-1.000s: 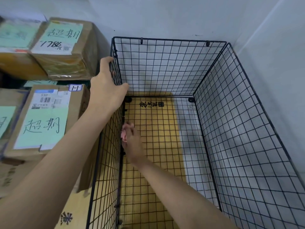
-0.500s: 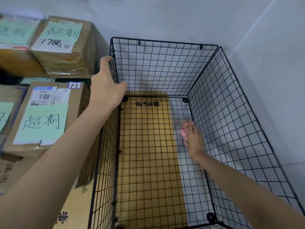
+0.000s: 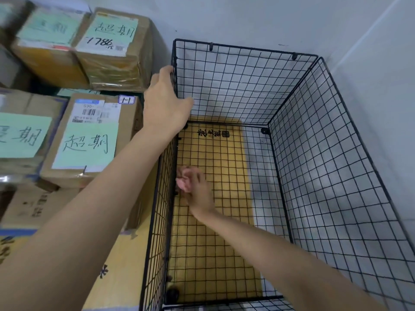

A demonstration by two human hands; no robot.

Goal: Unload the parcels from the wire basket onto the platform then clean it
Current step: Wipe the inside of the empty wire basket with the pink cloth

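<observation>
The wire basket [image 3: 325, 167] fills the view from the centre out to 3 o'clock, set into a corner of pale wall [image 3: 258, 16]. It holds no parcels. Through its mesh floor a yellow cardboard sheet [image 3: 215, 248] with black printed characters shows along the left half.

The left hand [image 3: 165, 102] grips the top rim of the basket's left wall, close to the far corner at 11 o'clock. Its fingers are hooked over the wire and its thumb lies on the inner side. It has stayed on that spot through all three frames.

The right hand [image 3: 199, 194] is down inside the basket, at the floor and just beside the left wall, near the centre of the view. Its fingers are bunched round a pink cloth [image 3: 183, 184], which shows at the fingertips; the hand is blurred, so finer detail is lost. Half a second ago this hand was across the basket near the right wall, and a second ago it was by the left wall as it is now.

The parcels sit outside the basket, from 8 to 11 o'clock. A brown box with a green handwritten note [image 3: 89, 142] lies just beside the left wall, and another taped box [image 3: 114, 52] lies beyond it. What they rest on cannot be seen.
</observation>
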